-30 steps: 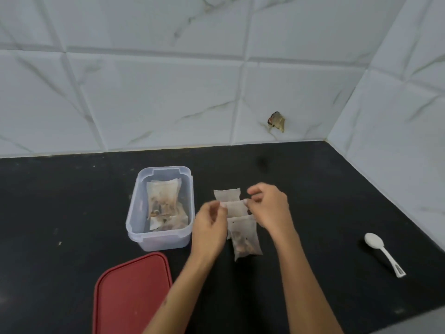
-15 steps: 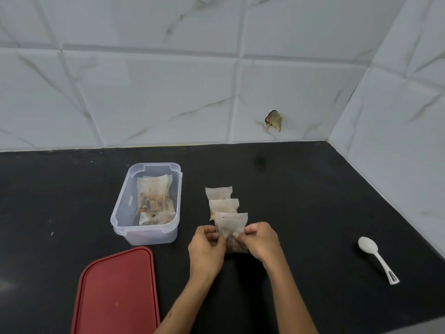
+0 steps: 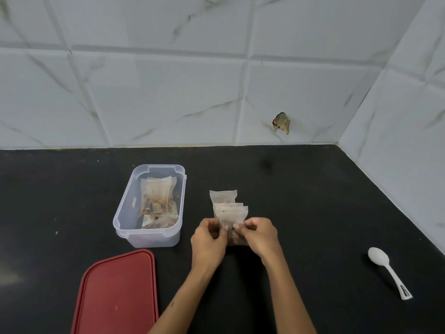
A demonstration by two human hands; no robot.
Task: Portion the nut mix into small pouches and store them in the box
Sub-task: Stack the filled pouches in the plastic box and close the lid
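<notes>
Both hands, left hand [image 3: 209,239] and right hand [image 3: 257,235], pinched the nearest pouch [image 3: 232,218] at frame center, right of the box [image 3: 125,208]. Probably best to press the seal evenly, holding it upright so nuts didn't spill.

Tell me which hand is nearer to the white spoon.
Right. The right hand pinches the nearest pouch at mid-counter, with bare counter between it and the white spoon off to its right. The left hand sits beyond it, farther left.

Both hands, the left hand [image 3: 209,239] and right hand [image 3: 258,237], have dropped from the middle pouch to pinch the nearest pouch [image 3: 231,218].
</notes>
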